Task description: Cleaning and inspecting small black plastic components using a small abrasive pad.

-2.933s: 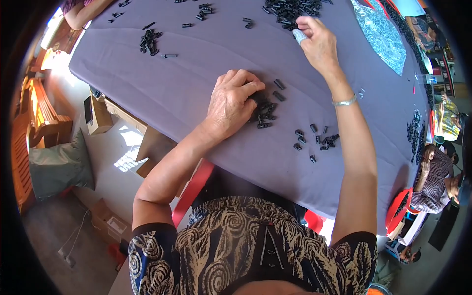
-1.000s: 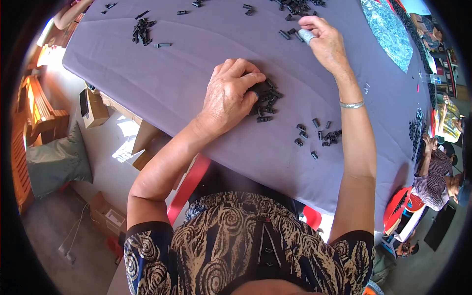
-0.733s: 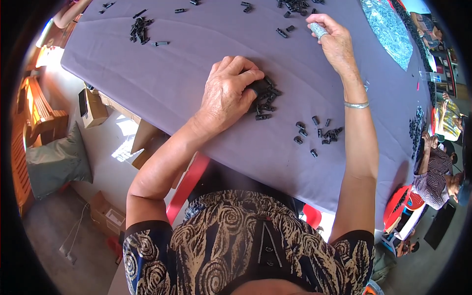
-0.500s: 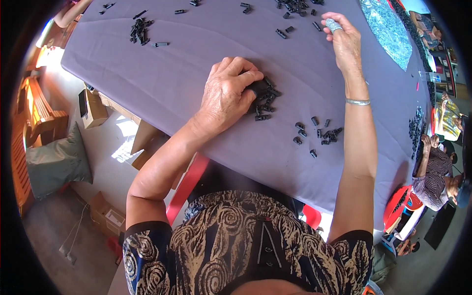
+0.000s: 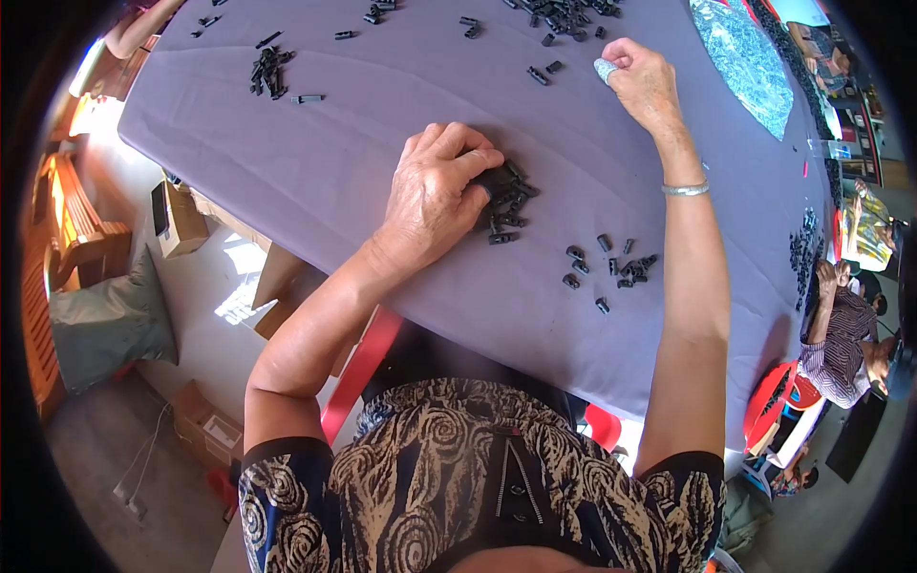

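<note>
My left hand (image 5: pixel 437 181) is closed on the cloth-covered table, thumb and forefinger curled round black parts that it partly hides. Against its thumb side lies a small pile of short black cylindrical parts (image 5: pixel 508 225). Farther off to the right, my right hand (image 5: pixel 644 86) has its fingers curled in, with a pale silvery wrap (image 5: pixel 604 70) on one digit. Whatever sits between those fingertips cannot be made out. Two loose black parts (image 5: pixel 539 75) lie left of it. Between my forearms is a scattered group of black cylinders (image 5: pixel 626 270).
The purple-grey tablecloth (image 5: pixel 401 105) carries a larger black heap (image 5: pixel 568 14) at the far edge and another pile (image 5: pixel 270 72) at far left. A shiny clear plastic bag (image 5: pixel 745 67) lies at right. Other people sit along the right side. A cardboard box (image 5: pixel 181 215) stands left.
My right hand has curled its fingers inward over the place where a small black cylinder lay, which no longer shows. My left hand stays at its pile. The view has shifted slightly.
</note>
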`<state>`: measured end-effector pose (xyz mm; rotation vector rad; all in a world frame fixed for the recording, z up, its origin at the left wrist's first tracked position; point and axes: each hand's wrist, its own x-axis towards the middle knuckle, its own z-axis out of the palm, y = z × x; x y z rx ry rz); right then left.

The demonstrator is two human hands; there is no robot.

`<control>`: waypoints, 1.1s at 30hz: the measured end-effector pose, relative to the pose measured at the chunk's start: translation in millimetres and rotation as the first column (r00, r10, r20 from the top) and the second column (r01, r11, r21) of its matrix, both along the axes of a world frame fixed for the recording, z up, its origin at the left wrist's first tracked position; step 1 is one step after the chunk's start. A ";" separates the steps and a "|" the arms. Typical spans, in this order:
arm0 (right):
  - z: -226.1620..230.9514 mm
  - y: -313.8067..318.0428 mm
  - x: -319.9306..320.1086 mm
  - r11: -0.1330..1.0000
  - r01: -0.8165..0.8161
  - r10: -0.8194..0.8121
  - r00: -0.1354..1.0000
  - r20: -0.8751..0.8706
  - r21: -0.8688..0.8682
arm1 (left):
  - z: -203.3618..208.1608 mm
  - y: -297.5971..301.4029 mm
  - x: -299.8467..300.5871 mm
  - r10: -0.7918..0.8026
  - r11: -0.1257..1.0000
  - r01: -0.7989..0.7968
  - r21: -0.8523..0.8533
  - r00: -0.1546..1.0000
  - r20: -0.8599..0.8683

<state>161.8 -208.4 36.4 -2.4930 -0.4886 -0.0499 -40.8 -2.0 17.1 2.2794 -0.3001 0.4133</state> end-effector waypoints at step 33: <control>16.3 33.4 2.9 0.988 -0.125 0.099 0.964 0.245 0.093 | -0.7 0.5 0.8 -0.002 1.000 0.002 -0.007 1.000 0.002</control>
